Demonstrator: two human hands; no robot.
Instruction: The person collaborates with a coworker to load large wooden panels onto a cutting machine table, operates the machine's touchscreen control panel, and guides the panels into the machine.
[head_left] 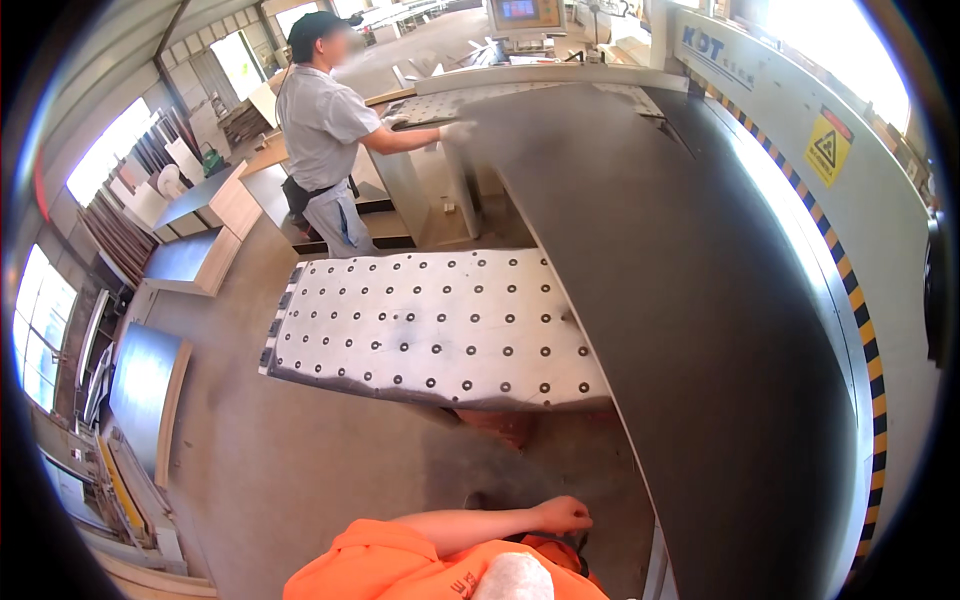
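My left forearm crosses in front of my orange shirt at the lower edge. At its end my left hand [565, 514] is closed, its fingers curled, and nothing shows in it. It is near the long edge of a large dark panel [690, 260], apart from it. The panel lies along the machine on the right. My right hand is not in view. A pale rounded shape [515, 578] covers part of my shirt; I cannot tell what it is. Across the panel's far end, a co-worker's gloved hand [457, 132] is at the panel's left edge.
A white support table [425, 318] dotted with dark round fittings juts out left of the panel. The co-worker [325, 130] stands behind it. Along the right runs the machine's pale beam [800, 110] with a black-and-yellow striped edge. Stacked boards [145, 390] stand on the left.
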